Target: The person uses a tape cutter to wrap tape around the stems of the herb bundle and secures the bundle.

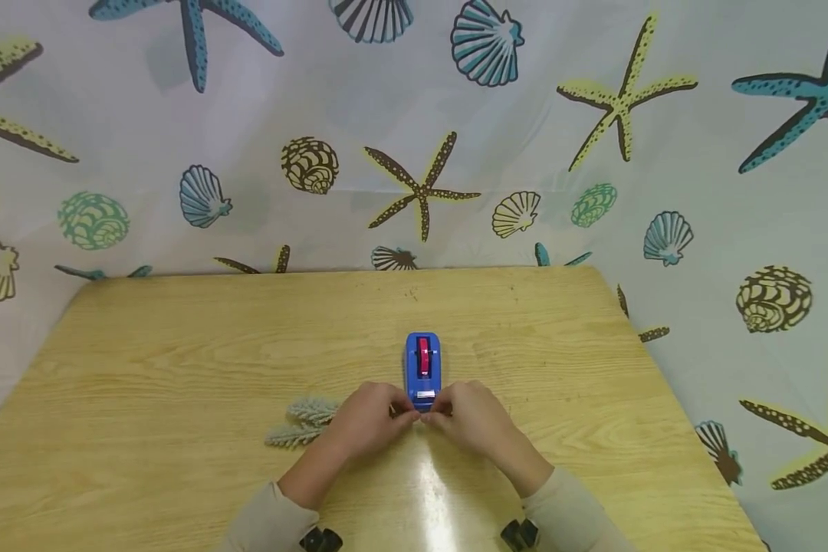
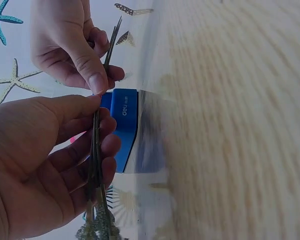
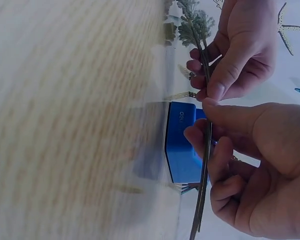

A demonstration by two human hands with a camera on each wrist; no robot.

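Hands meet at counter (image 1: 179, 345) centre, just in front of blue tape dispenser (image 1: 423, 368). Left hand (image 1: 366, 420) pinches thin dark stems (image 2: 96, 150) between thumb and curled fingers; leafy grey-green sprig (image 1: 302, 422) end of the stems lies on the counter to its left. Right hand (image 1: 472, 418) pinches the same stems a bit further along, thumb tip pressed against them, its thumb nearly touching the left thumb. Stems run across the near end of the dispenser, seemingly just clear of it; actual contact with it not resolvable. Dispenser sits flat on the wood, red roll (image 1: 424, 359) in its slot, metal cutter end (image 1: 425, 395) facing the person. Beige sleeves (image 1: 566, 514) on both arms. Sea-themed curtain (image 1: 593, 153) with starfish and shells hangs behind and beside the counter. Wrist views blurred on the wood side; tape on the stems not visible.
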